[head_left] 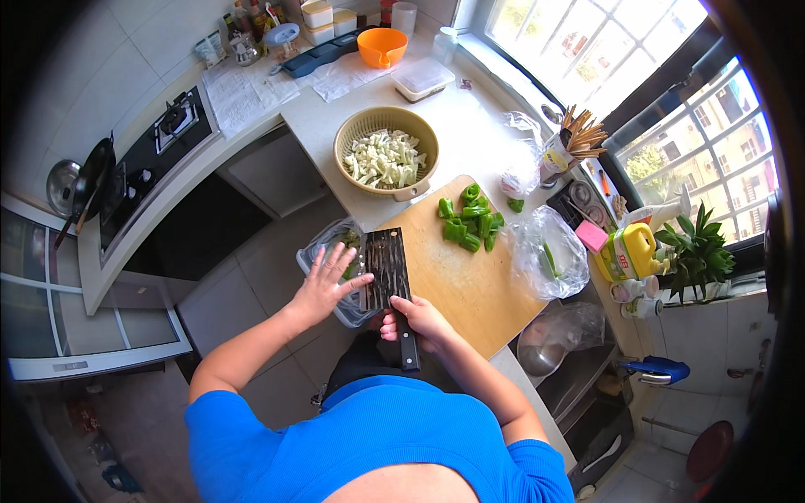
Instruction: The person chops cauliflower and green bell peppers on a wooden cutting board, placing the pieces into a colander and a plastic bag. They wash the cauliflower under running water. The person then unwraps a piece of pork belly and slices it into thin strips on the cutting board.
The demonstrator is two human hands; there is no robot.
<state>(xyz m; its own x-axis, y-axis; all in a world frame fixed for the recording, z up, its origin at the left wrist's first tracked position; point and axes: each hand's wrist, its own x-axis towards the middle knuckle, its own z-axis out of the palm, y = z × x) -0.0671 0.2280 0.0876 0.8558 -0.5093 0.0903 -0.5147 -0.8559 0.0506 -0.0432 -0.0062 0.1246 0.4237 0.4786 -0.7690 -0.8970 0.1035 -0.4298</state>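
Observation:
My right hand [422, 322] is wrapped round the dark handle of a cleaver [387, 264], its broad blade pointing away from me over the board's left edge. Spread fingers of my left hand [315, 290] reach to the blade's left side, the thumb at or against it; they hold nothing. Beneath the left hand, partly hidden, is a clear plastic bin [307, 256] with green scraps inside. Cut green pepper pieces [472, 222] lie in a heap at the far part of the wooden cutting board [490, 306].
Pale chopped vegetable [384, 159] fills a beige colander [345, 134] beyond the board. A clear plastic bag [549, 256] and a metal bowl [541, 350] are at the right. An orange bowl [382, 46] stands farther back. The gas stove [172, 126] is at the left.

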